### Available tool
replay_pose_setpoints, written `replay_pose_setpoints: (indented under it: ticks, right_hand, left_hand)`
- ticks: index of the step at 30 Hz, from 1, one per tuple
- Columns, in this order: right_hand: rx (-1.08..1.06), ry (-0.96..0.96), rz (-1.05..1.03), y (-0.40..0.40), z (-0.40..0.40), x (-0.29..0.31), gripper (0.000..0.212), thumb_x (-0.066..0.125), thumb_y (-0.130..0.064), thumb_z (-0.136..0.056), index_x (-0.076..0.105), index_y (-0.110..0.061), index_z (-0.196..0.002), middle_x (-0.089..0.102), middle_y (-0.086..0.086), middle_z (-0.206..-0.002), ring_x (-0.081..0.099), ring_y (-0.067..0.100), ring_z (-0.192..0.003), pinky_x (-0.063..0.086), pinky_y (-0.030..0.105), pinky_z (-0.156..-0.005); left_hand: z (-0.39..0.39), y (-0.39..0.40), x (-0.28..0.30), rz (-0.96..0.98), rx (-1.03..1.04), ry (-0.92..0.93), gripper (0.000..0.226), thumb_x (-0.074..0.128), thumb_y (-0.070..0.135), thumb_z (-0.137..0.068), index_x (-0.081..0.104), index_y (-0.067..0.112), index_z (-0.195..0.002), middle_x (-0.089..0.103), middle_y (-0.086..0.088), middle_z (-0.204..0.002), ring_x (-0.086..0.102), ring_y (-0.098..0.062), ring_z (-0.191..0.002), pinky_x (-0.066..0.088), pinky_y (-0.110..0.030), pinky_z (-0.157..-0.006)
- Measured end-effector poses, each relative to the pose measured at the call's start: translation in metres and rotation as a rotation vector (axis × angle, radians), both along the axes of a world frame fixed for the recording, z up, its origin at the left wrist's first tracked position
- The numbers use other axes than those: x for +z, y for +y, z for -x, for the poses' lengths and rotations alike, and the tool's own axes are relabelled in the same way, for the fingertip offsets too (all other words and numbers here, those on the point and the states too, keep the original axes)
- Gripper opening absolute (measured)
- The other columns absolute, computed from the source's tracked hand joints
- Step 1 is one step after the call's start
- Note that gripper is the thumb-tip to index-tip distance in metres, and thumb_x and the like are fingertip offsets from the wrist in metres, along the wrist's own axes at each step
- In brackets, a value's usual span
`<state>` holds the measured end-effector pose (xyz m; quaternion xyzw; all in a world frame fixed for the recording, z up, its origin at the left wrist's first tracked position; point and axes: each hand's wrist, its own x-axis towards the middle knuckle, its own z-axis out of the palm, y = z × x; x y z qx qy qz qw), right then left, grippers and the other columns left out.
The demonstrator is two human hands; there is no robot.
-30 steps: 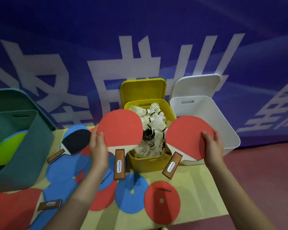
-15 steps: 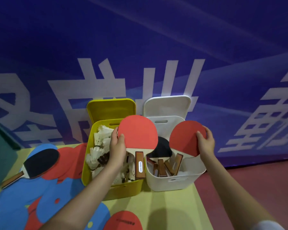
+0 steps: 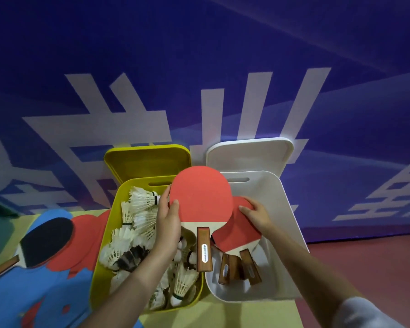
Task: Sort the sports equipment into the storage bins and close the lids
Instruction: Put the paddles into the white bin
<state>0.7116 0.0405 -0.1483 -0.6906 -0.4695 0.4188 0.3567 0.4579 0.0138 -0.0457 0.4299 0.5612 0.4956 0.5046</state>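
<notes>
I am seeing both forearms reaching up from the bottom of the frame. My left hand (image 3: 167, 229) is gripping the left edge of a red-faced table tennis paddle with a wooden handle (image 3: 200, 197), thumb lying on the red face and fingers curling behind it. This paddle is standing upright at the centre of the frame, its handle pointing down over the seam between the two bins. My right hand (image 3: 255, 215) is pressing on a second red-faced paddle (image 3: 240, 235), fingers lying over its upper edge; I cannot tell how far they are wrapping round it. That paddle is sitting lower, to the right of and partly behind the first, inside the white plastic bin (image 3: 287, 209), among other wooden handles (image 3: 232, 268). Just left of it, the yellow plastic bin (image 3: 100, 268) is holding white feather shuttlecocks (image 3: 140, 200). At the left edge a black-faced paddle (image 3: 45, 240) is lying on the table's red and blue shapes (image 3: 17, 301). Behind the bins, the yellow lid (image 3: 147, 159) and white lid (image 3: 249, 155) are standing open against the blue banner with white characters (image 3: 199, 55).
</notes>
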Motion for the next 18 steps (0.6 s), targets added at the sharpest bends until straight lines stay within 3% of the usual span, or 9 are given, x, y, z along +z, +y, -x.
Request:
replay_pose_setpoints:
  ticks: [4, 7, 11, 13, 15, 18]
  right_hand:
    - [-0.055, -0.25, 0.066, 0.016, -0.001, -0.027, 0.042, 0.066, -0.032, -0.084, 0.06, -0.023, -0.125, 0.063, 0.004, -0.118, 0.059, 0.022, -0.107, 0.048, 0.033, -0.092]
    - [-0.107, -0.318, 0.015, 0.011, 0.008, -0.041, 0.045, 0.064, -0.035, -0.084, 0.057, -0.023, -0.127, 0.055, 0.011, -0.118, 0.05, 0.026, -0.117, 0.044, 0.038, -0.099]
    - [-0.141, -0.606, -0.035, 0.008, 0.014, -0.042, 0.064, 0.065, -0.032, -0.085, 0.038, -0.018, -0.142, 0.041, 0.016, -0.135, 0.032, 0.032, -0.131, 0.035, 0.045, -0.105]
    - [-0.163, -0.686, 0.012, 0.007, 0.013, -0.037, 0.063, 0.064, -0.035, -0.086, 0.038, -0.02, -0.141, 0.036, 0.015, -0.14, 0.028, 0.031, -0.133, 0.033, 0.045, -0.106]
    - [-0.181, -0.602, 0.007, 0.006, 0.017, -0.022, 0.045, 0.058, -0.034, -0.089, 0.053, -0.017, -0.131, 0.05, 0.014, -0.131, 0.039, 0.03, -0.126, 0.037, 0.04, -0.1]
    - [-0.295, 0.084, -0.02, 0.001, 0.031, 0.023, 0.032, 0.042, -0.029, -0.099, 0.06, -0.01, -0.118, 0.065, 0.008, -0.093, 0.063, 0.02, -0.085, 0.049, 0.025, -0.068]
  left_hand:
    - [-0.005, 0.001, -0.006, -0.017, -0.002, 0.01, 0.043, 0.036, 0.02, -0.103, 0.032, 0.028, -0.145, 0.045, 0.007, -0.136, 0.049, -0.012, -0.12, 0.043, -0.024, -0.09]
    - [-0.012, -0.001, -0.011, 0.0, -0.005, 0.005, 0.041, 0.036, 0.018, -0.103, 0.034, 0.031, -0.141, 0.048, 0.014, -0.128, 0.051, -0.001, -0.112, 0.043, -0.016, -0.084]
    - [-0.018, -0.002, -0.014, 0.016, -0.029, 0.01, 0.041, 0.036, 0.018, -0.102, 0.035, 0.032, -0.141, 0.049, 0.01, -0.132, 0.05, -0.008, -0.119, 0.045, -0.028, -0.096]
    - [-0.019, -0.002, -0.015, 0.019, -0.041, 0.018, 0.043, 0.036, 0.018, -0.102, 0.033, 0.03, -0.144, 0.046, 0.007, -0.137, 0.049, -0.01, -0.122, 0.043, -0.033, -0.101]
    - [-0.021, -0.003, -0.014, 0.018, -0.041, 0.02, 0.043, 0.036, 0.018, -0.103, 0.032, 0.03, -0.144, 0.046, 0.008, -0.136, 0.048, -0.011, -0.121, 0.043, -0.031, -0.099]
    - [-0.027, -0.002, -0.013, 0.026, -0.014, 0.007, 0.043, 0.037, 0.018, -0.102, 0.032, 0.028, -0.144, 0.047, 0.006, -0.131, 0.051, -0.012, -0.115, 0.044, -0.03, -0.091]
